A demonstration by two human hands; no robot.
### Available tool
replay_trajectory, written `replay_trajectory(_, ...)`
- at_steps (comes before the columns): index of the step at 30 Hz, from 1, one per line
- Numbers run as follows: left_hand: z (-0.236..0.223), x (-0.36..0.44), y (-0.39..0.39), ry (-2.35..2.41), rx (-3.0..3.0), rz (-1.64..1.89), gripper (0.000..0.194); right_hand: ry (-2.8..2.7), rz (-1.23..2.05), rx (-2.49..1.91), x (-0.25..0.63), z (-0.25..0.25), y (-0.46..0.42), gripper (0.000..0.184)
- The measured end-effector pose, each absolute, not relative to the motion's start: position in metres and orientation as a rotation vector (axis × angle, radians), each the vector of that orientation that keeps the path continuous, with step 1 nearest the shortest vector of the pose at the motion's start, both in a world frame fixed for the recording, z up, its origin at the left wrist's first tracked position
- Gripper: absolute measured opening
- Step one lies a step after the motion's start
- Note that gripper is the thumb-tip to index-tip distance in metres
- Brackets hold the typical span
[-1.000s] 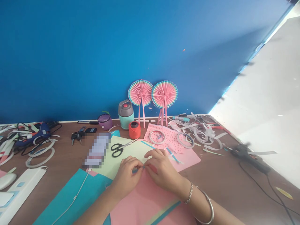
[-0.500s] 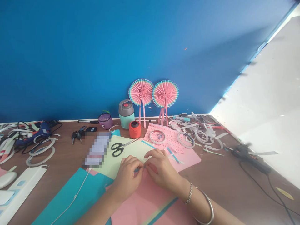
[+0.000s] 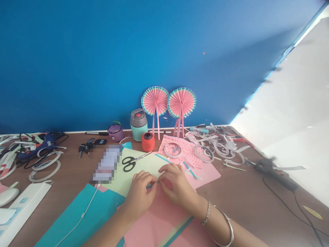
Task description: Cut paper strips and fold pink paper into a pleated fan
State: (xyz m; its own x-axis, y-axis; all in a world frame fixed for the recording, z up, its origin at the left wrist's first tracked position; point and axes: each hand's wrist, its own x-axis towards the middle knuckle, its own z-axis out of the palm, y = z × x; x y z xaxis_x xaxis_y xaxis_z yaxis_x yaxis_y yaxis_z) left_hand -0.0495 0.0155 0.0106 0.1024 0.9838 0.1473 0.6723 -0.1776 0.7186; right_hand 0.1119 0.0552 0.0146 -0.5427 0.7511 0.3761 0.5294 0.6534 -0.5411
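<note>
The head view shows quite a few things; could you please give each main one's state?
Left hand, pinching the edge of the pink paper
Right hand, pinching it too
Scissors, lying on green paper; blades too small to judge
Paper fans, spread into full circles, upright
Flask, upright, lid on
Red spool, upright
Purple pot, upright
Phone, pixelated, cable at its lower end

Our left forearm (image 3: 113, 224) and right forearm (image 3: 244, 234) reach in from the lower edge, slanting toward each other. Both wrists (image 3: 197, 205) look nearly straight. Our left hand (image 3: 141, 192) curls its fingers, thumb and forefinger pinching; our right hand (image 3: 178, 186), back upward and fingers arched, pinches just beside those fingertips (image 3: 155, 180).
</note>
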Motion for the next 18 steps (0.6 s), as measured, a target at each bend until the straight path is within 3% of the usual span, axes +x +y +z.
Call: replay_trajectory(18,0.0066,-0.0517,0.0183,1.655,1.814,0.884,0.012,-2.287,0.422,-0.918,0.1111,0.0140,0.0525,0.022)
